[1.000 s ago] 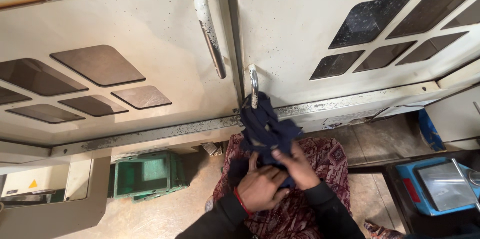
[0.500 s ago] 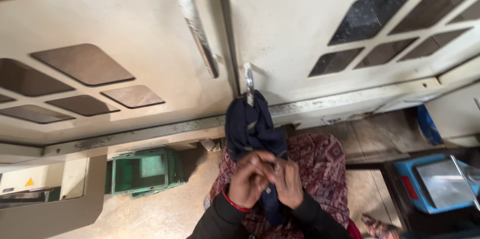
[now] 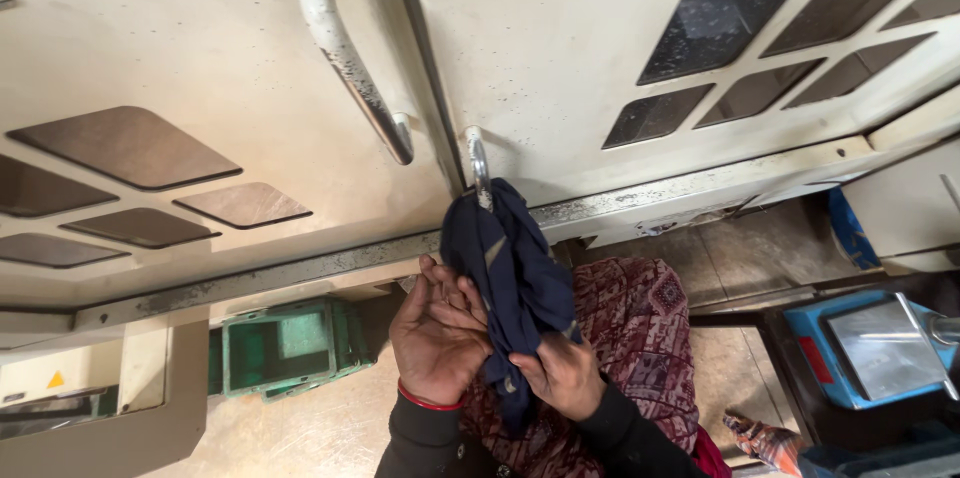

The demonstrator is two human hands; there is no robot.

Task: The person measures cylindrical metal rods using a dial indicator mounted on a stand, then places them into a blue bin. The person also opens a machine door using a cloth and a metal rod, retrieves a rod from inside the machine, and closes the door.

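Opened since before, left hand [image 3: 437, 338] lies flat against cloth [image 3: 515, 278]; right hand [image 3: 565, 373] grasps it.

A cream machine door [image 3: 180, 48] carries a worn metal handle [image 3: 345, 48]. A green metal box [image 3: 285, 346] sits on the floor; a blue machine part [image 3: 860, 348] stands right.

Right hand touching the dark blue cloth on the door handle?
Touching. Head view: the right hand grips the dark blue cloth, fingers wrapped into its lower folds.
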